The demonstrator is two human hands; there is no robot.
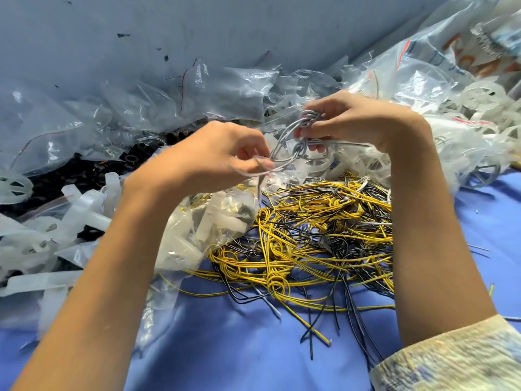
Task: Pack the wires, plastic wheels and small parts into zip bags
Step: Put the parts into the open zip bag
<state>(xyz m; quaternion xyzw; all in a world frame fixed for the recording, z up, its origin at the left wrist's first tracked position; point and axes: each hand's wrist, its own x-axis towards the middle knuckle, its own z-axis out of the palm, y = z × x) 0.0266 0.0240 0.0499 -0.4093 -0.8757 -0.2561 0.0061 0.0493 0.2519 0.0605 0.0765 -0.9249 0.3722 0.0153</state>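
— Patterned cream sleeve (451,359) sits nearest, on the right forearm. Around it?
— Tangled yellow and black wires (310,235) on blue cloth (225,348); clear zip bags (231,88) far left, translucent white plastic wheels (476,100) far right.
— Any writing?
— Orange print on a large clear printed bag (476,63), unreadable.
— Hands?
— Raised over the pile: left hand (225,156) pinches a knotted grey wire bundle (300,150); right hand (361,122) curls round its far end.

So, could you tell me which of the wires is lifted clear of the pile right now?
The grey knotted wire, held between the left hand and right hand; the yellow and black wires lie piled on the blue cloth below.
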